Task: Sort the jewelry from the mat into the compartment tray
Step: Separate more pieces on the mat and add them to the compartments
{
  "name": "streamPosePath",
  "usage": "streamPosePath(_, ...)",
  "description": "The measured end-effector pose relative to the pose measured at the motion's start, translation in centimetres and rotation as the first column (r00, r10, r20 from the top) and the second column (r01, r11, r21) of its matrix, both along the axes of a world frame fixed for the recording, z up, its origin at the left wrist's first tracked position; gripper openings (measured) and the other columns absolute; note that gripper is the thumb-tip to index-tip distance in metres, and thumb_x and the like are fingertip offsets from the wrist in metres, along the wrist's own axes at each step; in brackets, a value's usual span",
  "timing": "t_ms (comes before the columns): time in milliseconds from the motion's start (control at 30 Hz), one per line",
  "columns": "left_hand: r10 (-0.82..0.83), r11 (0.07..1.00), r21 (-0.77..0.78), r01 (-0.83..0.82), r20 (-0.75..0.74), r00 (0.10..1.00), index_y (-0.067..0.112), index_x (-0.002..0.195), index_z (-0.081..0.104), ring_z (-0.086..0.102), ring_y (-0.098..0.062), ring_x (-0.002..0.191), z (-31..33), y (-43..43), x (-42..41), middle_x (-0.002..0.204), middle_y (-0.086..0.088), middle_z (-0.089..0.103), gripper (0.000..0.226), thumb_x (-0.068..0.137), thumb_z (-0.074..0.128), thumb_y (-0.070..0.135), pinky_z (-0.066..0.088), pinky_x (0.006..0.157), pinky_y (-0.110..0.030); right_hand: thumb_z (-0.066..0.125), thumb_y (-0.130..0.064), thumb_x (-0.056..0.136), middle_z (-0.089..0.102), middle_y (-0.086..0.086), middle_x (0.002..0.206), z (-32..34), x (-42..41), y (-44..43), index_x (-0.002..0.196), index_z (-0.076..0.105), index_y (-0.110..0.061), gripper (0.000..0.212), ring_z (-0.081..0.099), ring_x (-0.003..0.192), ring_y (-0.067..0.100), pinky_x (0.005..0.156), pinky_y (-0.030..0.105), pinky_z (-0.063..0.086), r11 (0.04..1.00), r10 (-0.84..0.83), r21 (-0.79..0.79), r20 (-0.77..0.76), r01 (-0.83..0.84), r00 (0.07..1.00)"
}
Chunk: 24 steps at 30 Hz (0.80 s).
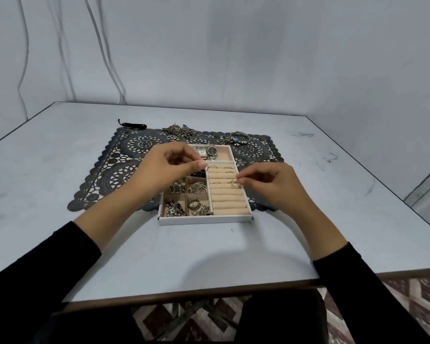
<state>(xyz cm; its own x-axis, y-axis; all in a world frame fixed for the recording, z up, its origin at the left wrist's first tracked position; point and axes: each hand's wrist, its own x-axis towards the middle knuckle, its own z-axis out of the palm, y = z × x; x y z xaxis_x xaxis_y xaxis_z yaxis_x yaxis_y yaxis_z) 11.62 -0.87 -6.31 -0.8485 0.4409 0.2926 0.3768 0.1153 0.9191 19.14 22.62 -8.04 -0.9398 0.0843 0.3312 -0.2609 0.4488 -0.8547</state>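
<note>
1. While the right hand (268, 182) pinches a gold ring (234, 182) between thumb and forefinger, the ring hangs just above the padded ring rolls (229, 202), about midway down the bank. The slot lies straight below the fingertips, and the slots run 9-to-3 across the compartment tray (204, 220). The hoop faces the viewer, so it looks already in line with them, and a short push down should seat it.
2. The left hand (164, 167) has thumb and forefinger clamped on a thinner dark ring (204, 168), held at the rolls' 10 o'clock corner over the divider. Its other fingers are curled in.
3. The right hand is nearer the free slots. The lower rolls, toward 6 o'clock, are bare, while the upper ones hold a few small rings.
4. The tray's 12 o'clock compartment holds two wristwatches (207, 152) side by side. The small square cells at 9 o'clock hold silver-toned earrings or brooches, too tangled to name singly, and one cell is partly hidden under the left hand.
5. The lace-pattern mat (114, 175) under the tray is not yet cleared:
   - a chain pile (181, 130) at 12 o'clock
   - beaded bracelets (238, 138) at 1 o'clock
   - loose rings (141, 140) at 11 o'clock
   - a black cord (134, 125) just beyond the mat's far edge, on the table (333, 194)
</note>
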Motion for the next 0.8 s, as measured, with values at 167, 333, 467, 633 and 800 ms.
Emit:
streamPosePath(167,0.044,0.999,0.02,-0.043,-0.032,0.999,0.003,0.089,0.072,0.06,-0.007,0.059,-0.4,0.3,0.2,0.072,-0.003,0.069,0.015,0.08,0.077,0.014,0.049,0.055,-0.015,0.077,-0.01,0.078,0.074,-0.003,0.077,-0.3,-0.2,0.2,0.086,0.077,-0.016,0.01,0.064,0.066,0.015,0.064,0.015,0.048,0.987,-0.003,0.161,-0.058,0.012,0.998)
streamPosePath(333,0.064,0.997,0.047,-0.062,-0.032,0.997,0.006,0.087,0.072,0.057,-0.01,0.062,-0.7,0.4,0.2,0.072,-0.002,0.068,0.015,0.079,0.078,0.017,0.049,0.055,-0.018,0.076,-0.009,0.079,0.073,-0.005,0.077,-0.2,-0.3,0.1,0.085,0.077,-0.015,0.009,0.06,0.062,0.007,0.062,0.011,0.044,0.95,0.046,0.312,-0.114,-0.008,0.992)
streamPosePath(467,0.073,0.996,0.061,-0.071,-0.029,0.997,0.005,0.087,0.072,0.057,-0.008,0.062,-0.6,0.4,0.2,0.071,-0.002,0.068,0.017,0.078,0.078,0.017,0.047,0.054,-0.014,0.075,-0.009,0.08,0.072,-0.007,0.081,-0.1,-0.4,0.2,0.086,0.077,-0.013,0.008,0.061,0.07,0.007,0.065,0.011,0.043,0.911,0.103,0.411,-0.141,-0.037,0.985)
streamPosePath(633,0.077,0.996,0.052,-0.076,-0.027,0.997,0.006,0.087,0.073,0.058,-0.007,0.063,-0.6,0.4,0.3,0.07,0.001,0.068,0.022,0.074,0.079,0.023,0.048,0.055,-0.016,0.074,-0.006,0.08,0.072,-0.002,0.083,0.2,-0.6,0.3,0.087,0.077,-0.011,0.009,0.064,0.075,0.011,0.068,0.025,0.051,0.877,0.172,0.473,-0.142,-0.086,0.975)
streamPosePath(800,0.082,0.996,0.048,-0.081,-0.025,0.996,0.006,0.087,0.073,0.059,-0.014,0.067,-0.6,0.1,0.1,0.074,-0.006,0.07,0.028,0.072,0.078,0.028,0.053,0.06,-0.025,0.073,-0.008,0.081,0.071,-0.003,0.086,0.9,-1.0,0.4,0.088,0.078,-0.014,0.01,0.064,0.079,0.011,0.071,0.025,0.051,0.869,0.176,0.479,-0.06,-0.127,0.983)
